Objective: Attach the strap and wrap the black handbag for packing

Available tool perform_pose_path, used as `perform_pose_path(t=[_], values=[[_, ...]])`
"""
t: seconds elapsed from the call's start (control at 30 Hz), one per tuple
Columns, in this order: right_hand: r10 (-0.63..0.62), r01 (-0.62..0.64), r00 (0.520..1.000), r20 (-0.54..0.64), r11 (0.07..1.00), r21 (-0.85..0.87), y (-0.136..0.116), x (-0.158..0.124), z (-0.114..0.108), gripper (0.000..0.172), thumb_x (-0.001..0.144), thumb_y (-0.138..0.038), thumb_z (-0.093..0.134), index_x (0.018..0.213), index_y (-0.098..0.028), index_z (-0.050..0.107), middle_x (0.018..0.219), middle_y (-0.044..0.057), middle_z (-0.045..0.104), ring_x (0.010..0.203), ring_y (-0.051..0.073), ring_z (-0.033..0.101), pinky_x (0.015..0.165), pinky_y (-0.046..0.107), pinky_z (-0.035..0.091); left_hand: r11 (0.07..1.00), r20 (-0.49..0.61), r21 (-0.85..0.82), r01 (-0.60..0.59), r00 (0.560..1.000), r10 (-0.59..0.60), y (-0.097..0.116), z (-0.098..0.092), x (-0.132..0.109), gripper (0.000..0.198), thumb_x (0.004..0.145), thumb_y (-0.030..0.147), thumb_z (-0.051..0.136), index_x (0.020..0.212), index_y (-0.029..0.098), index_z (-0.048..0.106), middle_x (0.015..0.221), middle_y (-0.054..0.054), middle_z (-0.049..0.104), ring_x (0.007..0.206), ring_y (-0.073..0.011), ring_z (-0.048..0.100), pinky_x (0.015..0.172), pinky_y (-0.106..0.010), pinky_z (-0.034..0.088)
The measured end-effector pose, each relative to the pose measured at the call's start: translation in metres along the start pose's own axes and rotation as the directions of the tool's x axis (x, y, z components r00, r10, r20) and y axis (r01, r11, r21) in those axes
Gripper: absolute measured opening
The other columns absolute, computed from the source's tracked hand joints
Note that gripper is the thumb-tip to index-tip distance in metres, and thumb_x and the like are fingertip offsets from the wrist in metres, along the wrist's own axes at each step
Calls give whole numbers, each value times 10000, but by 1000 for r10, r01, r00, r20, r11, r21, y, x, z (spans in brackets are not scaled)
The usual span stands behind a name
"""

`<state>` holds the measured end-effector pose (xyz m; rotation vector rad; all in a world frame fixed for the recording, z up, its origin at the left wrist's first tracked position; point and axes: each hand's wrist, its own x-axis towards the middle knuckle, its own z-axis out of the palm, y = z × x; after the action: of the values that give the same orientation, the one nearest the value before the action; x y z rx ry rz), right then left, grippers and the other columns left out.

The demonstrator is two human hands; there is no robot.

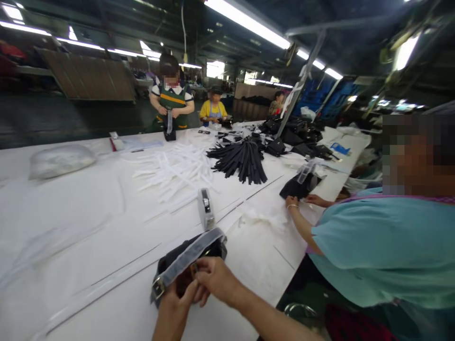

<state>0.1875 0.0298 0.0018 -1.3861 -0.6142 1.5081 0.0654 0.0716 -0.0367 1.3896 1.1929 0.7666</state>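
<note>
A black bag [173, 255] with wrapped strap [192, 254] lies aslant.

Fluorescent tubes [249, 22] glow as a person in a green apron [173, 97] stands left of a person in a yellow shirt [204, 112]. A bulging translucent bag [62, 161] lies at left; a co-worker in turquoise [373, 244] is at right.

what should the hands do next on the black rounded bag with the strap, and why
Probably brace the black rounded bag with the left hand before the right hand adjusts the small brownish piece: both hands meet at the bag's opening, and the translucent plastic-wrapped strap arches across it.
</note>
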Motion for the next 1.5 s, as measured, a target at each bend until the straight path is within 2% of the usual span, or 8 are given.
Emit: perform_pose_path(t=[0.2,0.4,0.6,0.9,1.13,1.23,1.37,1.5], values=[[-1,-4,998,-67,998,-66,4,-12,-12,455,668,-401,649,1020,-113,641,746,40,684,520,135,630,429,237,480,976,89,-194,95,993,-79,15,-2,-8,405,658,352,670,1001,169,560,947,-93,708,911,-274,685,893,-480,549],[-112,55,962,-250,973,-226,1,-19,-17,289,703,-367,647,885,-148,698,664,18,678,533,140,615,452,247,487,908,156,-364,208,975,-161,16,-1,-9,470,618,327,719,1019,153,549,972,-88,664,767,-211,675,636,-339,587],[-120,52,968,-219,955,-292,-7,-19,-19,231,725,-341,637,864,-172,710,655,7,683,562,139,625,495,246,493,847,158,-491,204,977,-143,10,3,-6,485,595,298,738,1022,151,563,991,-88,656,762,-181,664,646,-305,577],[95,-87,990,-107,994,72,-3,-10,-22,491,628,-482,775,955,-129,682,769,30,678,530,66,560,500,207,459,879,172,-439,186,978,-121,2,5,-5,495,616,246,679,1076,167,516,1026,-96,668,765,-188,680,591,-285,568],[74,-106,979,-190,980,-166,-7,8,-16,321,642,-409,717,787,-133,644,593,-26,608,471,79,525,443,206,417,974,212,-210,82,977,-37,8,-4,-6,423,728,263,589,1133,168,510,982,-81,674,800,-201,669,702,-355,582],[-18,-86,973,-232,899,-429,-11,8,-14,172,722,-324,606,748,-158,641,624,-7,634,504,110,557,469,232,430,998,181,-63,-8,983,19,9,-6,-7,393,763,232,520,1150,169,526,966,-81,682,784,-196,666,721,-363,576],[-355,106,926,-125,565,-818,-13,6,-12,137,753,-177,512,666,-182,618,692,16,656,654,136,578,610,257,416,993,173,71,-95,982,81,9,-4,-9,395,759,169,482,1147,190,553,964,-76,691,764,-192,659,734,-374,572],[-477,121,876,-74,365,-923,-6,9,-8,120,750,-129,482,679,-185,561,696,11,608,665,132,544,633,256,375,997,159,40,-61,986,54,11,-1,-8,367,769,188,485,1129,197,557,994,-76,684,783,-185,657,736,-362,574]])
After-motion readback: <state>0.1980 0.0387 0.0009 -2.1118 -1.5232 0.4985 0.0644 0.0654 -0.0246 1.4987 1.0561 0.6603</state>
